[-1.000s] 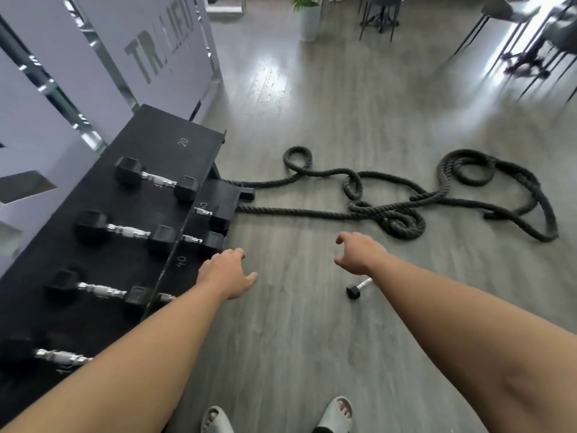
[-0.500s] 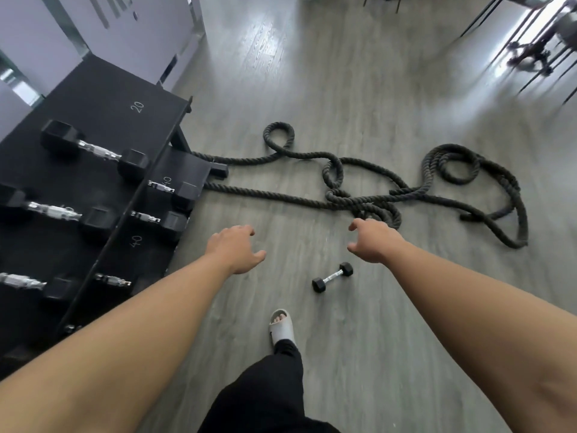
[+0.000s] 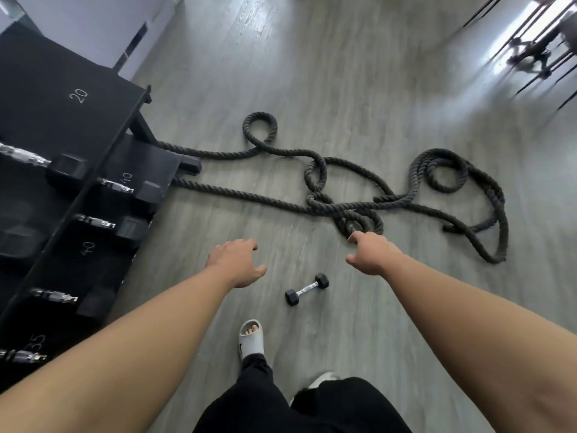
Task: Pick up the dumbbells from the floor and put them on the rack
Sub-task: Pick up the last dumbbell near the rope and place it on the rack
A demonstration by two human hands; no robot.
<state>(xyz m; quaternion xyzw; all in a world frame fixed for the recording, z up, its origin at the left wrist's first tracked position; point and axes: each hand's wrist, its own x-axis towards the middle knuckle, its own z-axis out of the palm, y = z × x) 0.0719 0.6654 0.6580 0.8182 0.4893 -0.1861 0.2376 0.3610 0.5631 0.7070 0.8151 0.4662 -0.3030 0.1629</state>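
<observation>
A small black hex dumbbell [image 3: 306,289] lies on the grey wood-look floor [image 3: 343,73] between both hands, the black tiered rack [image 3: 62,126] to its left, the coiled black rope [image 3: 390,195] beyond.

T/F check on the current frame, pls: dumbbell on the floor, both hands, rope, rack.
1. A small dumbbell lies on the floor between the two arms. True.
2. The right hand grips the dumbbell. False: it is empty, and the dumbbell lies below it in the picture.
3. The left hand is open and holds nothing. True.
4. The rope is coiled on the rack. False: it sprawls on the floor, right of the rack.
5. The rack is empty. False: several dumbbells sit on it.
</observation>
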